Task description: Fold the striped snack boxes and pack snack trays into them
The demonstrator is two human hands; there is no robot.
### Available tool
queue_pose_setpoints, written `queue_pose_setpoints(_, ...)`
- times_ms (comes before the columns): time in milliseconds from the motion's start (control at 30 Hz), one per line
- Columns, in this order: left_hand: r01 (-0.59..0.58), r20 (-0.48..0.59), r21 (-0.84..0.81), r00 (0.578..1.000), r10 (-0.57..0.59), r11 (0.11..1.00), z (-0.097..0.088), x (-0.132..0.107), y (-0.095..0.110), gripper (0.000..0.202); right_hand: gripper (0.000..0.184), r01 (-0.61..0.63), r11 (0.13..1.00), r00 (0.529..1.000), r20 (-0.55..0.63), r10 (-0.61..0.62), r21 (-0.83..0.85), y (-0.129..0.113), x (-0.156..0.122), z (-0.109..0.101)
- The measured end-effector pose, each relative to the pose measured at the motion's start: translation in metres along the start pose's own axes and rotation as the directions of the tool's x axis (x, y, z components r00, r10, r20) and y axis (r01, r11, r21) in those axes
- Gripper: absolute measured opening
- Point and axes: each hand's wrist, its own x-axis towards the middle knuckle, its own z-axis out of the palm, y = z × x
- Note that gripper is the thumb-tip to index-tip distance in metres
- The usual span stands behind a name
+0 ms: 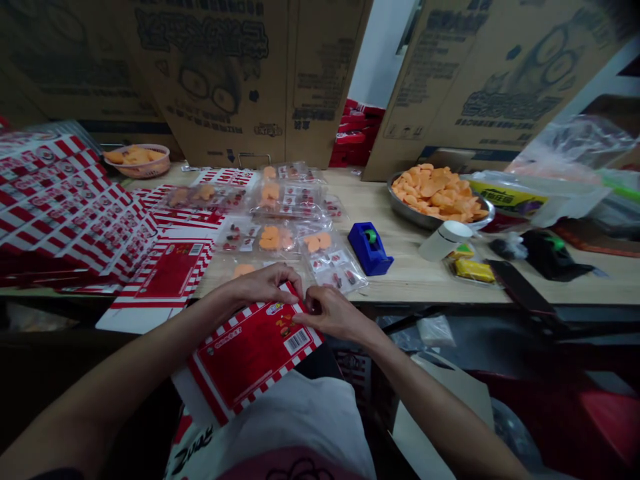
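A red and white striped cardboard box [250, 353] with a barcode lies slanted over my lap, below the table edge. My left hand [270, 283] is closed on its upper edge, fingers bent over the top. Close beside it, my right hand [330, 310] grips the upper right corner of the same box, thumb and fingers pinched together. Whether the box end is folded closed is hidden by my fingers. Just past my hands lie clear plastic packs [275, 238] with orange pieces and small printed parts. A blue tape dispenser [370, 248] stands right of them.
Striped flat boxes [65, 207] are stacked at the left, near a pink basket [145, 162] of orange pieces. A metal bowl [425, 217] heaped with orange pieces, a white cup [445, 240] and a black tape dispenser [555, 257] stand right. Large cartons [240, 80] line the back.
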Motion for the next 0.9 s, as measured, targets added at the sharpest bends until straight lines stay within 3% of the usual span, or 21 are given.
queue_pose_setpoints(67, 0.007, 0.003, 0.014, 1.0, -0.008, 1.0, 0.002, -0.007, 0.008, 0.02, 0.041, -0.07, 0.934, 0.987, 0.158, 0.015, 0.35, 0.003, 0.0, 0.008)
queue_pose_setpoints(100, 0.011, 0.006, 0.034, 1.0, -0.011, 0.999, 0.004, -0.01, 0.013, 0.02, 0.047, -0.135, 0.832, 0.966, 0.26, -0.011, 0.538, 0.005, 0.0, 0.014)
queue_pose_setpoints(167, 0.0, 0.021, 0.085, 1.0, -0.002, 0.996, 0.006, -0.016, 0.022, 0.019, 0.055, -0.274, 0.532, 0.918, 0.382, -0.103, 0.802, 0.009, 0.0, 0.03)
queue_pose_setpoints(233, -0.037, 0.051, 0.117, 0.998, 0.031, 0.993, 0.005, -0.024, 0.03, 0.017, 0.057, -0.332, 0.267, 0.911, 0.381, -0.157, 0.905, 0.012, 0.0, 0.049)
queue_pose_setpoints(267, -0.058, 0.065, 0.12, 0.997, 0.05, 0.991, 0.004, -0.029, 0.033, 0.016, 0.057, -0.339, 0.186, 0.915, 0.369, -0.163, 0.922, 0.011, 0.001, 0.057)
queue_pose_setpoints(333, -0.083, 0.022, 0.106, 0.996, 0.081, 0.991, -0.001, -0.044, 0.035, 0.015, 0.053, -0.344, 0.124, 0.922, 0.36, -0.14, 0.931, 0.007, 0.005, 0.071)
queue_pose_setpoints(367, -0.081, -0.087, 0.093, 0.992, 0.09, 0.992, -0.003, -0.054, 0.035, 0.015, 0.05, -0.337, 0.121, 0.931, 0.35, -0.107, 0.934, 0.003, 0.007, 0.075)
queue_pose_setpoints(400, -0.077, -0.262, 0.071, 0.961, 0.093, 0.995, -0.006, -0.065, 0.033, 0.015, 0.048, -0.324, 0.122, 0.941, 0.333, -0.067, 0.938, -0.001, 0.01, 0.078)
queue_pose_setpoints(433, -0.077, -0.487, 0.043, 0.869, 0.088, 0.996, -0.007, -0.076, 0.03, 0.017, 0.047, -0.304, 0.124, 0.951, 0.309, -0.024, 0.945, -0.005, 0.013, 0.08)
queue_pose_setpoints(467, -0.091, -0.712, 0.016, 0.698, 0.076, 0.996, -0.007, -0.089, 0.026, 0.02, 0.049, -0.28, 0.129, 0.96, 0.28, 0.014, 0.951, -0.01, 0.015, 0.081)
queue_pose_setpoints(500, -0.113, -0.879, -0.003, 0.474, 0.051, 0.994, -0.005, -0.103, 0.02, 0.023, 0.051, -0.256, 0.147, 0.967, 0.253, 0.038, 0.955, -0.013, 0.017, 0.082)
queue_pose_setpoints(533, -0.132, -0.966, -0.016, 0.256, 0.018, 0.991, -0.001, -0.117, 0.012, 0.026, 0.054, -0.233, 0.188, 0.972, 0.228, 0.046, 0.954, -0.016, 0.019, 0.083)
queue_pose_setpoints(567, -0.131, -0.996, -0.021, 0.089, -0.01, 0.991, 0.005, -0.131, 0.004, 0.03, 0.055, -0.21, 0.257, 0.978, 0.207, 0.039, 0.943, -0.018, 0.02, 0.083)
queue_pose_setpoints(600, -0.088, -1.0, -0.023, -0.007, -0.023, 0.996, 0.013, -0.146, -0.005, 0.034, 0.055, -0.18, 0.341, 0.983, 0.182, 0.025, 0.923, -0.019, 0.022, 0.084)
queue_pose_setpoints(633, 0.012, -0.999, -0.014, -0.034, -0.014, 1.0, 0.023, -0.162, -0.013, 0.038, 0.053, -0.153, 0.424, 0.986, 0.166, 0.005, 0.893, -0.019, 0.025, 0.085)
queue_pose_setpoints(667, 0.168, -1.0, 0.023, -0.014, 0.026, 0.985, 0.033, -0.177, -0.019, 0.045, 0.05, -0.143, 0.492, 0.984, 0.175, -0.019, 0.859, -0.018, 0.028, 0.086)
queue_pose_setpoints(700, 0.361, -0.994, 0.105, 0.04, 0.097, 0.927, 0.043, -0.191, -0.024, 0.053, 0.046, -0.156, 0.541, 0.976, 0.212, -0.041, 0.827, -0.017, 0.032, 0.087)
queue_pose_setpoints(767, 0.626, -0.958, 0.287, 0.191, 0.214, 0.725, 0.061, -0.213, -0.027, 0.073, 0.04, -0.243, 0.596, 0.928, 0.362, -0.087, 0.765, -0.017, 0.043, 0.089)
queue_pose_setpoints(833, 0.731, -0.861, 0.507, 0.457, 0.225, 0.456, 0.077, -0.223, -0.024, 0.091, 0.038, -0.351, 0.635, 0.821, 0.552, -0.144, 0.688, -0.02, 0.054, 0.092)
queue_pose_setpoints(900, 0.676, -0.7, 0.706, 0.712, 0.055, 0.211, 0.089, -0.22, -0.02, 0.107, 0.039, -0.412, 0.667, 0.69, 0.69, -0.216, 0.621, -0.026, 0.064, 0.098)
